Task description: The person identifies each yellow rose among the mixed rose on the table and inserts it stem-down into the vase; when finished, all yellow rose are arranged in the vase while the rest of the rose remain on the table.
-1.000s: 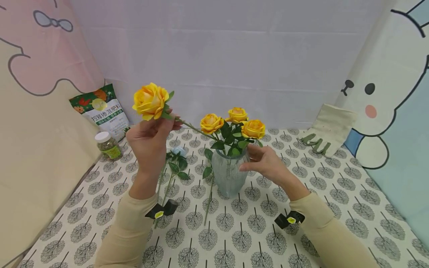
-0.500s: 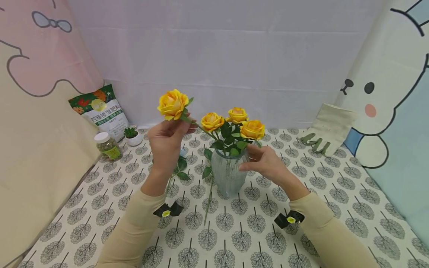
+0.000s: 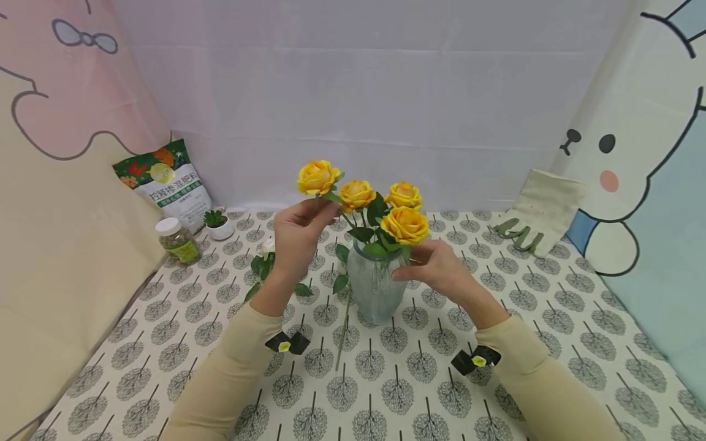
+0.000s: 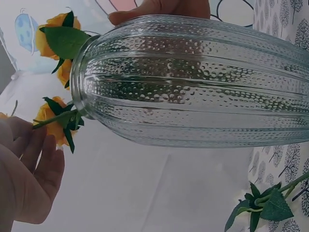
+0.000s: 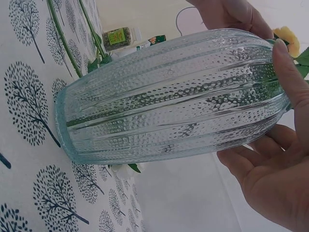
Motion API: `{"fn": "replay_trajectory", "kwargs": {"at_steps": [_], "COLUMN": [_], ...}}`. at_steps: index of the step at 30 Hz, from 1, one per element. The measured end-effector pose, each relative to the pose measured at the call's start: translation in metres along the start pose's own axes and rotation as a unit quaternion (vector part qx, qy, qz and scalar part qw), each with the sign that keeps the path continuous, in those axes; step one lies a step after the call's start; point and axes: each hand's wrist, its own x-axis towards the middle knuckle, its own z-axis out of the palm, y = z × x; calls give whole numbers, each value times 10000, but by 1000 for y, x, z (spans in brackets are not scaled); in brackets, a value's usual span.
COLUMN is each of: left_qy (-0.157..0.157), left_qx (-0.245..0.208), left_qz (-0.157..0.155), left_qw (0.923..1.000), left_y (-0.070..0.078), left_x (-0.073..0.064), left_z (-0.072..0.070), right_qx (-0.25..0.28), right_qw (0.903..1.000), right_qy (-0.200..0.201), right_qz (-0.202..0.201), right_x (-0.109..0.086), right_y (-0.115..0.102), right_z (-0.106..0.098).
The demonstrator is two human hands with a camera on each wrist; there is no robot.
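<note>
Just left of the vase mouth, my left hand [image 3: 300, 236] pinches the green stem of a yellow rose [image 3: 318, 177], close below its bloom. In the left wrist view the left hand [image 4: 34, 169] has this stem [image 4: 53, 118] between thumb and fingers, by the vase rim. The ribbed clear glass vase [image 3: 375, 288] stands upright on the table, holding several yellow roses [image 3: 405, 225]. My right hand [image 3: 438, 266] holds the vase's upper right side. The right wrist view shows the right thumb [image 5: 289, 72] and fingers on opposite sides of the glass [image 5: 164, 106].
A leafy stem [image 3: 343, 324] lies left of the vase, and more flowers with leaves [image 3: 261, 264] lie partly behind the left arm. Back left are a jar [image 3: 178, 241], a printed bag [image 3: 171, 184] and a potted succulent [image 3: 219, 225]. Gloves [image 3: 540, 211] lean back right.
My left hand has moved right and slightly down, bringing its rose to the vase mouth. The roses in the vase have shifted a little. My right hand has stayed on the vase.
</note>
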Motion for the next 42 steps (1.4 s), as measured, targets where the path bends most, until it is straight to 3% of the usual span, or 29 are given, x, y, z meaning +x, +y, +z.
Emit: {"fn": "replay_trajectory", "kwargs": {"at_steps": [7, 12, 16, 20, 24, 33, 36, 39, 42], "left_qy": [-39, -344, -686, -828, -808, -1147, -1562, -2153, -2539], "left_qx": [293, 497, 903, 1178, 1223, 1061, 985, 1029, 1228], "left_qz": [-376, -541, -684, -853, -985, -1326, -1533, -1682, -1628], "left_qw": [9989, 9967, 9912, 9859, 9843, 9788, 9708, 9564, 9455], "left_y": [-5, -6, -9, -13, -16, -19, -20, -17, -9], "left_x": [-3, -5, -8, -10, -12, -10, -8, -4, 1], "left_z": [4, 7, 8, 8, 7, 5, -1, -11, -22], "right_qx": [-128, -72, 35, 21, -148, -172, -126, -143, -284], "right_qw": [9998, 9999, 9999, 10000, 9997, 9997, 9997, 9997, 9996], "right_qy": [17, -56, -76, -74, -29, 24, 31, 12, -34], "right_qz": [148, 127, 58, 58, 186, 186, 209, 196, 42], "right_x": [1, 0, 0, 0, 0, 0, -1, -2, -3], "right_y": [-1, -1, -1, -1, -1, -1, 0, 2, 3], "right_z": [1, -2, -2, -1, 0, -1, 0, 1, 0]}}
